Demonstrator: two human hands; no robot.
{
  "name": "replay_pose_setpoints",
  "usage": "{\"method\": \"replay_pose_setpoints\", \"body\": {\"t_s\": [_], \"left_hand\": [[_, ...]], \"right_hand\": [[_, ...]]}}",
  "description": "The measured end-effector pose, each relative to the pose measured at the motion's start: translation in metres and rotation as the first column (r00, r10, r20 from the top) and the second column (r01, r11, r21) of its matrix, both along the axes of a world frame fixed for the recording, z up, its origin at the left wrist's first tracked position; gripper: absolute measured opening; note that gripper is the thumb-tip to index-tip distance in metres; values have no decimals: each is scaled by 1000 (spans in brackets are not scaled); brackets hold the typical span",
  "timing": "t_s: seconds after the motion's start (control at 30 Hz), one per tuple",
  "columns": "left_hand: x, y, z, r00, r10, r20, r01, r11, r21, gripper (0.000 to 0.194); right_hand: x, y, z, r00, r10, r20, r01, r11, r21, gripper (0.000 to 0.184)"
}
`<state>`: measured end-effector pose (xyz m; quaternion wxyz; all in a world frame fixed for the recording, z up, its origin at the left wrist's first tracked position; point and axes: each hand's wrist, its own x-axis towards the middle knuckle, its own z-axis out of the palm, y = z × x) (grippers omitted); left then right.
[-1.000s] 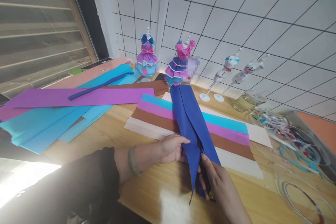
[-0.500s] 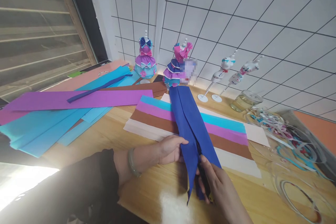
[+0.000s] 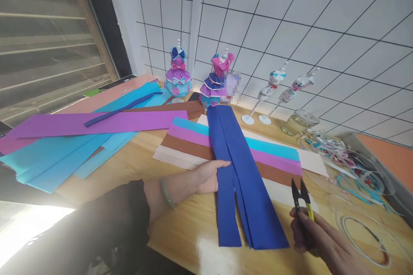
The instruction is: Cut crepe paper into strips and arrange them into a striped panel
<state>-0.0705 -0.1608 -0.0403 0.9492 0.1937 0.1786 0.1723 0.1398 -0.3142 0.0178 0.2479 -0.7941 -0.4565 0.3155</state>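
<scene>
My left hand [image 3: 207, 177] grips the left edge of a long blue crepe paper sheet [image 3: 258, 200], thumb on top and fingers hidden beneath. A slit runs up from the sheet's near end, parting a narrow strip [image 3: 226, 219] on the left from the wider part. In my right hand [image 3: 322, 240] are small thread snips [image 3: 301, 202] with dark blades and a bit of yellow on the handle. Their blades point away from me, apart, to the right of the paper and not touching it. Striped layers of coloured paper [image 3: 277, 165] lie under the blue sheet.
Purple paper [image 3: 97, 123] and light blue paper [image 3: 61, 157] lie on the left. Two dressed mini mannequins [image 3: 178, 73] stand behind, with two barer ones [image 3: 272, 84] to their right. A glass jar [image 3: 300, 122] and tangled ribbons [image 3: 358, 167] sit at right.
My right hand has drawn the snips out of the blue paper and moved right. The near end of the paper now lies flatter, its slit visible. My left hand keeps its hold, shifted slightly.
</scene>
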Motion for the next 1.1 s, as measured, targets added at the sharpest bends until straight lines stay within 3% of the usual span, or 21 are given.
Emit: {"method": "replay_pose_setpoints", "body": {"t_s": [0.1,0.23,0.37,0.47,0.67,0.8,0.93,1.1], "left_hand": [[0,3,0,1000,12,14,-12,1000,5,37],[1,5,-2,998,58,20,-58,998,0,35],[1,10,-4,997,82,10,-82,997,9,33],[0,10,-5,997,65,-36,-65,998,13,33],[4,-7,-1,999,17,-52,-12,996,88,34],[7,-13,5,985,35,-168,-16,994,112,28],[8,-9,7,983,-9,-183,25,996,85,28],[7,-6,5,990,-12,-141,29,993,117,26]], "right_hand": [[6,16,-19,997,-31,64,31,1000,0,39],[8,25,-45,996,31,84,-29,999,-26,35],[13,24,-57,988,72,135,-65,996,-56,34],[15,21,-55,985,105,138,-101,994,-38,32],[22,6,-43,980,43,192,-42,999,-9,33],[22,-6,-34,993,-19,116,16,1000,27,36],[7,-10,-21,999,-38,27,36,995,88,42],[-26,-6,-15,990,44,-131,-42,999,22,49]]}}
